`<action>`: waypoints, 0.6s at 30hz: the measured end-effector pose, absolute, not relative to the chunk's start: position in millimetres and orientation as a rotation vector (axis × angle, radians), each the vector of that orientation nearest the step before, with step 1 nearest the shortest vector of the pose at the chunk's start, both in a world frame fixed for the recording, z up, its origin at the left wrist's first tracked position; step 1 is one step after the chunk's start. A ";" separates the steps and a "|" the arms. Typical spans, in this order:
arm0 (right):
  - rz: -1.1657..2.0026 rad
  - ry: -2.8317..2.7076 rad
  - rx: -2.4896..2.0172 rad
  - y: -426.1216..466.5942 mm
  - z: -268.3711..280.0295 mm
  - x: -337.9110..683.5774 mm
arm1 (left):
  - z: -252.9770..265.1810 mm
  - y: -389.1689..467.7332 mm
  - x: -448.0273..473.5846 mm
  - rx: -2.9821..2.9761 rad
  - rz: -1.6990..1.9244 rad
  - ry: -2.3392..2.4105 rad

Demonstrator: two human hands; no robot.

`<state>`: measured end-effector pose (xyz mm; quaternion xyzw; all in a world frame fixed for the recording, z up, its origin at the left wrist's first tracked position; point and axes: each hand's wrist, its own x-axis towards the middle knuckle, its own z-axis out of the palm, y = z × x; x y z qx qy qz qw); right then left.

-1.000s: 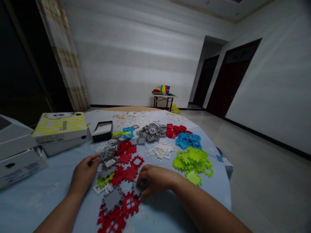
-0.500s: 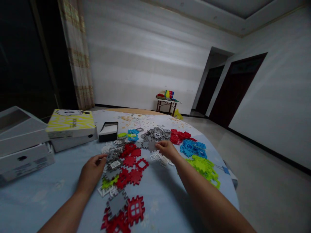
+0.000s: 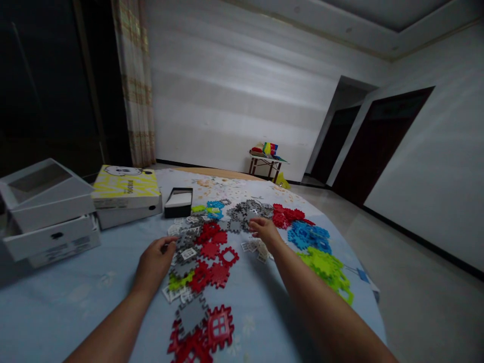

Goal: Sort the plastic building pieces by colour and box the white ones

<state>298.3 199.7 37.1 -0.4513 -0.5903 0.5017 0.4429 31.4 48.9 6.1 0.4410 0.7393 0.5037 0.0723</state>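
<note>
My right hand (image 3: 264, 232) is over the near edge of a heap of grey interlocking plastic tiles (image 3: 249, 209), its fingers slightly apart and nothing visible in them. Just left of its fingertips a flat grey tile (image 3: 235, 225) lies at the heap's edge. My left hand (image 3: 156, 257) rests loosely curled beside a mixed pile, a gap showing between thumb and forefinger. Its fingertips are close to grey tiles (image 3: 185, 241) in that pile; whether they touch is unclear. Red tiles (image 3: 209, 249) and small white window pieces (image 3: 188, 254) lie there too.
Red (image 3: 287, 216), blue (image 3: 308, 236) and lime-green heaps (image 3: 325, 267) line the table's right side. White window pieces (image 3: 259, 247) lie below my right hand. A black box (image 3: 178, 209), a yellow box (image 3: 126, 186) and white boxes (image 3: 56, 212) stand left. Red tiles (image 3: 220, 327) lie in front.
My right hand has let go of the grey tile, which now lies by the grey heap, and has drawn slightly away. My left hand stays by the mixed pile. The view has shifted slightly left.
</note>
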 end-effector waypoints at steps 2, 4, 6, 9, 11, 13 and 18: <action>1.268 -1.553 -1.109 187.4 31.2 297.3 | 6.9 48.2 32.4 1.327 1.502 2.227; 1.228 -1.748 -1.093 173.4 26.1 296.4 | 7.7 47.7 33.1 1.325 1.489 2.233; 1.071 -2.029 -1.065 158.2 22.8 295.9 | 7.9 47.4 33.5 1.327 1.479 2.241; 0.745 -2.352 -1.004 137.3 21.4 295.5 | 7.3 47.8 33.1 1.316 1.470 2.259; 0.591 -2.469 -0.945 127.9 21.3 295.0 | 6.7 48.1 32.5 1.305 1.463 2.262; 0.494 -2.545 -0.886 123.3 20.7 294.5 | 6.6 48.1 32.0 1.304 1.455 2.259; 0.419 -2.609 -0.897 123.5 18.1 295.0 | 10.1 46.2 32.8 1.313 1.439 2.260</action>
